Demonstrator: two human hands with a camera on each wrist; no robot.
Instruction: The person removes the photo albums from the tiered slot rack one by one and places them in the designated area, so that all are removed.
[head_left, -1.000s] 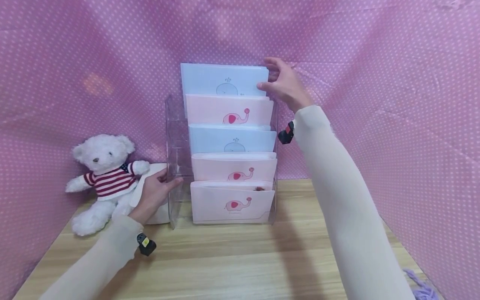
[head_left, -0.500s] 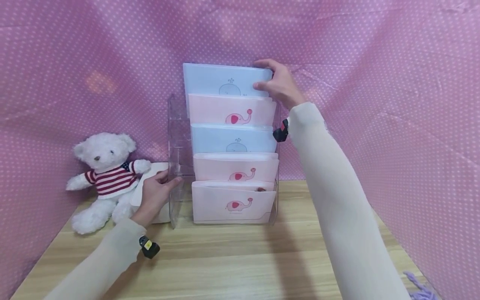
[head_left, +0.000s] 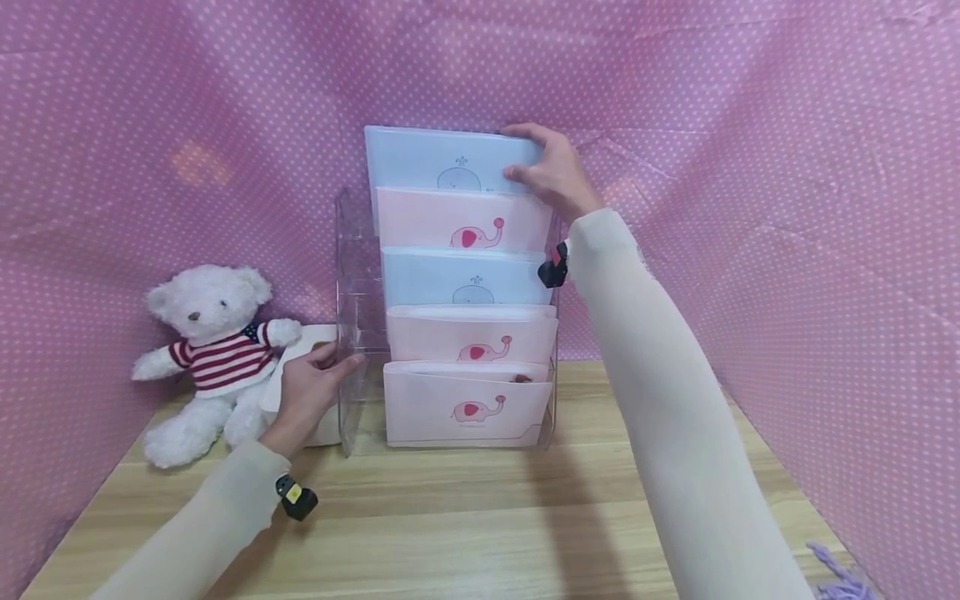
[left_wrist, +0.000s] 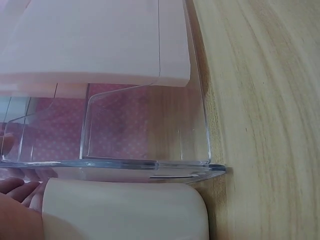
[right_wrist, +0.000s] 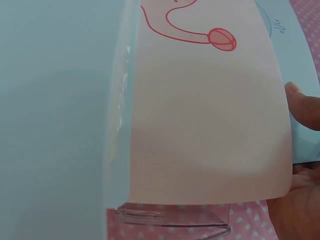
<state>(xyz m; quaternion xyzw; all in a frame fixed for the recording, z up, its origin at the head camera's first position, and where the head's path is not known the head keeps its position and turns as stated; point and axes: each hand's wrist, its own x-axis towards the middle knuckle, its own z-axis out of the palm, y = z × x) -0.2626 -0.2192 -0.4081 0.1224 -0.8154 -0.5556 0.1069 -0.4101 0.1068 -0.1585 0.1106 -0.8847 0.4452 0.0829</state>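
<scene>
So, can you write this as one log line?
left grip: holds clear rack | right grip: holds top blue folder | teddy: left of rack

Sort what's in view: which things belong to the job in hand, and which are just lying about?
Part of the job: clear rack, in the left grip; top blue folder, in the right grip; four lower folders, in the rack.

Apparently just lying about: white teddy bear; white item beside it, partly hidden; purple strands.
</scene>
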